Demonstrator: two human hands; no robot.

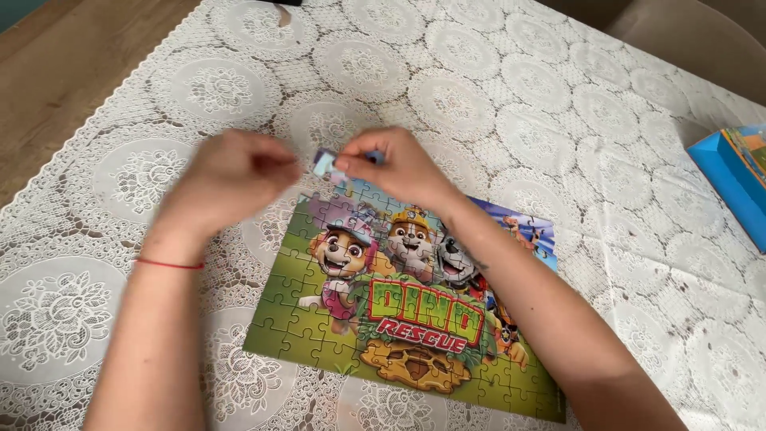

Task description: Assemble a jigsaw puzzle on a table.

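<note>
A white lace cloth (558, 104) covers the bench, and on it lies the cartoon jigsaw puzzle (399, 319), nearly all joined; only its far edge, under the hands, seems unfinished. Well right of the puzzle sits a blue box (730, 179). Above the puzzle's far edge, the right hand (403, 164) pinches a pale blue piece (325, 165); the blurred left hand (227, 175) curls beside it, its fingers' hold unclear.

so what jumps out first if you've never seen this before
The bright cartoon jigsaw puzzle lies nearly finished in the middle of the white lace tablecloth. Just above its top edge, the right hand pinches a small light blue puzzle piece, with the blurred left hand close beside it. A blue box sits at the right edge.
</note>
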